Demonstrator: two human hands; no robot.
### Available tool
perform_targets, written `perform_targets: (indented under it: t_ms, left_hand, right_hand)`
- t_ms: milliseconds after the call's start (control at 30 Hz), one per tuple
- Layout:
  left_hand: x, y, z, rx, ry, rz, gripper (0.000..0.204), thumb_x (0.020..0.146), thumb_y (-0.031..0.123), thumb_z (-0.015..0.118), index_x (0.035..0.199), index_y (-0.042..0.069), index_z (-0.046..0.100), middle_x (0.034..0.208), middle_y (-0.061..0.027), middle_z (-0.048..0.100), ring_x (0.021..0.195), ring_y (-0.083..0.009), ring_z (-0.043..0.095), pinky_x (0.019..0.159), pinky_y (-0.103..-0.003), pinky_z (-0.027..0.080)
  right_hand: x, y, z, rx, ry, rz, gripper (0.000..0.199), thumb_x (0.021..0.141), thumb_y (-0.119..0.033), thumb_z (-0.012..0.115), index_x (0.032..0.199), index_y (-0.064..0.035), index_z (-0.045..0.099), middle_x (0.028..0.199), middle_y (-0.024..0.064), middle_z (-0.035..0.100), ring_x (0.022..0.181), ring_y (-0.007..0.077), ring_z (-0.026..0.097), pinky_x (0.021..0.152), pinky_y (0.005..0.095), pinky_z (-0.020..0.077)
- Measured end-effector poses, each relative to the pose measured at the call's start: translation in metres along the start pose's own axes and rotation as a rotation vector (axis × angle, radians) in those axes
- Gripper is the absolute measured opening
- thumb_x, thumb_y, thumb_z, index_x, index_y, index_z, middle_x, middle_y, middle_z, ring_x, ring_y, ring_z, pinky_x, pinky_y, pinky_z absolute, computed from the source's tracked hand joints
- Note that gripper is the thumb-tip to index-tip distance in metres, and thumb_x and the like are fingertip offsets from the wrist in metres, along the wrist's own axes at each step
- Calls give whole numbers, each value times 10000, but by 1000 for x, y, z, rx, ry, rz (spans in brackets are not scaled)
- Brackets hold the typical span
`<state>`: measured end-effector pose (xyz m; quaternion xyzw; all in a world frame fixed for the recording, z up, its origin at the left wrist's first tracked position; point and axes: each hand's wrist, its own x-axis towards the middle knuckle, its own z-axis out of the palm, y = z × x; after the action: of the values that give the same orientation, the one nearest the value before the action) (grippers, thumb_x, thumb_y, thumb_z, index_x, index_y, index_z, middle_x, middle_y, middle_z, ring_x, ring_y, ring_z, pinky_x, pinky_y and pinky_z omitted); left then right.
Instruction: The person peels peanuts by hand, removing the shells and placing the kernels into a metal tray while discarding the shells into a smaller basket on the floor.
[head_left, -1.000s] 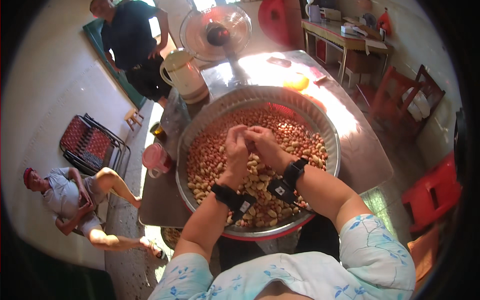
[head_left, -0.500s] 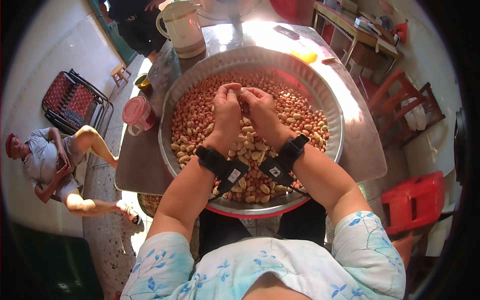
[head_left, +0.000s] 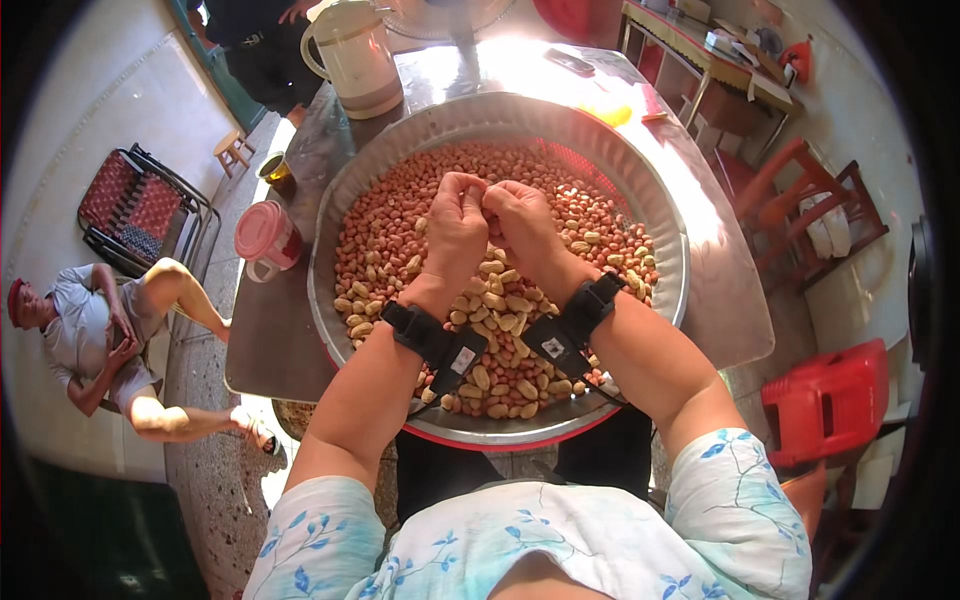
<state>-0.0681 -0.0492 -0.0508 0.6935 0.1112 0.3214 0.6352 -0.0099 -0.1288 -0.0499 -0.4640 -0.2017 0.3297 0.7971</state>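
Hanging over a big round metal pan [head_left: 640,165], the left hand [head_left: 456,228] and the right hand [head_left: 527,235] are coming close together at their tips. Their fingers [head_left: 468,187] are curling in and bunching up, but what they are pinching is hiding from view, so I cannot tell if it is a nut. Both wrists are wearing black bands [head_left: 593,303].

The pan is sitting on a gray surface [head_left: 725,335] and is holding lots of peanuts. Small red nuts [head_left: 470,155] are filling the far part, just past the hands. Tan nuts in shells [head_left: 505,300] are lying mostly in the near part, under the hands and wrists, with some red ones mixing in. Something red is peeking out under the pan's near edge.

Behind the pan, on the left, a pale jug [head_left: 355,65] is standing. A mug with a pink lid [head_left: 268,235] is standing to the left of the pan. One person [head_left: 95,330] is sitting off to the left, and another person [head_left: 265,60] is standing at the back.
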Motion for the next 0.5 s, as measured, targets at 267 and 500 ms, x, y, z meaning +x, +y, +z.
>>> perform_targets:
  t_ms: [267,500]
  left_hand:
    - [5,-15,-6,327,102,194,135,897,142,390,887,48,485,682,-36,540,554,-96,520,474,-215,440]
    - [5,6,-19,-345,-161,-346,157,902,195,391,914,64,477,752,-40,564,581,-98,547,475,-228,487]
  right_hand:
    - [-3,10,12,9,98,-69,81,770,-88,491,694,-59,501,619,-3,481,499,75,441,425,198,369]
    - [0,7,-1,317,-43,119,89,804,-119,492,738,-62,477,652,28,510,523,99,491,440,213,418]
